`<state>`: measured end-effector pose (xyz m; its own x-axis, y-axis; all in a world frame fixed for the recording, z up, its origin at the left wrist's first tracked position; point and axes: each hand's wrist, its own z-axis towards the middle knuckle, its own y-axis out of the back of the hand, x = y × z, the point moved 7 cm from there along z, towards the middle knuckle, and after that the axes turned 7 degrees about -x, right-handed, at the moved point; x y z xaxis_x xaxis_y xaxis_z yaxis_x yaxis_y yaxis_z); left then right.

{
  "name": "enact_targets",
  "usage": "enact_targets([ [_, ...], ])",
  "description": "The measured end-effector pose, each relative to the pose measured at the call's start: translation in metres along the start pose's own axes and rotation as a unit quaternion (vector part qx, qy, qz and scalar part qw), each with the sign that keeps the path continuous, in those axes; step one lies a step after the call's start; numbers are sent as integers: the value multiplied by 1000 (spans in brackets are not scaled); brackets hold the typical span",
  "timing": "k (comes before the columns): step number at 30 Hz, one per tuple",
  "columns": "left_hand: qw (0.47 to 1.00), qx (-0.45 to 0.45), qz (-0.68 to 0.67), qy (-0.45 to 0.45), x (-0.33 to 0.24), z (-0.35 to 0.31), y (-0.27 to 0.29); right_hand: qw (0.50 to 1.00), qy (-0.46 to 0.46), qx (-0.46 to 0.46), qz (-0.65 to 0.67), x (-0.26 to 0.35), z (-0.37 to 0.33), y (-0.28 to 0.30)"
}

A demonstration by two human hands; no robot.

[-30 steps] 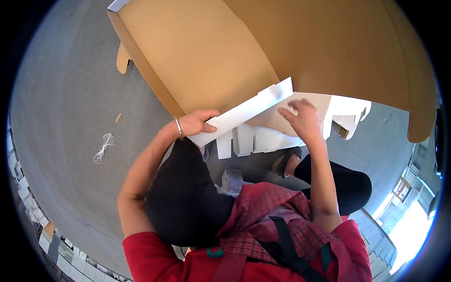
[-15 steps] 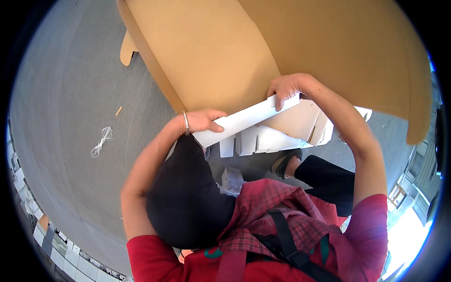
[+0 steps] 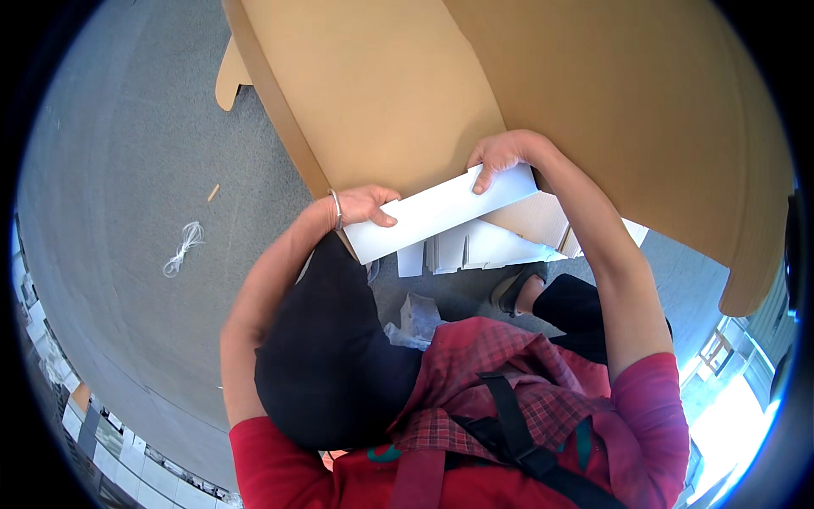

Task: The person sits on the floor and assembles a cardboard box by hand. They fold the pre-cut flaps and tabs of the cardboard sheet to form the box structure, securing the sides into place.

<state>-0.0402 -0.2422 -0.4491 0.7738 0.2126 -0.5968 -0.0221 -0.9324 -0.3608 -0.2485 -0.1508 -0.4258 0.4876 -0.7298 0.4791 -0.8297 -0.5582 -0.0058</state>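
Observation:
A long white folded cardboard strip (image 3: pixel 439 214) spans the space in front of me, slanting up to the right. My left hand (image 3: pixel 366 206), with a bracelet at the wrist, grips its left end, thumb on top. At the upper right end, my right hand (image 3: pixel 500 159) pinches it the same way; the fingers under the strip are hidden. Behind the strip lies the tan inner face of a large cardboard box (image 3: pixel 373 93), which both hands are close to. Below the strip, several white slotted cardboard pieces (image 3: pixel 492 244) are stacked near my feet.
A brown cardboard flap (image 3: pixel 644 119) rises at the right. On the grey floor (image 3: pixel 127 212) to the left lie a tangle of white string (image 3: pixel 183 249) and a small tan scrap (image 3: pixel 213 192). A clear plastic bag (image 3: pixel 417 318) rests between my legs.
The white strip has tilted so more of its broad face shows. My right hand has shifted slightly left, and the brown flap at the right appears lower and wider.

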Motion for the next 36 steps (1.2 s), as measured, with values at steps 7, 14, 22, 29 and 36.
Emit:
enact_targets([
  [7,1000,-15,-23,-8,8,-5,-5,982,67,31,-172,48,3,-24],
  [14,995,-54,79,-24,2,-6,-13,992,17,118,-49,15,22,-57],
  [22,981,-43,187,-37,-3,2,-16,994,20,105,-10,7,17,-66],
  [29,975,-58,215,12,0,3,-12,994,21,72,-78,19,29,-74],
  [36,859,-164,458,-159,-40,-19,-26,996,52,65,41,4,25,-88],
])
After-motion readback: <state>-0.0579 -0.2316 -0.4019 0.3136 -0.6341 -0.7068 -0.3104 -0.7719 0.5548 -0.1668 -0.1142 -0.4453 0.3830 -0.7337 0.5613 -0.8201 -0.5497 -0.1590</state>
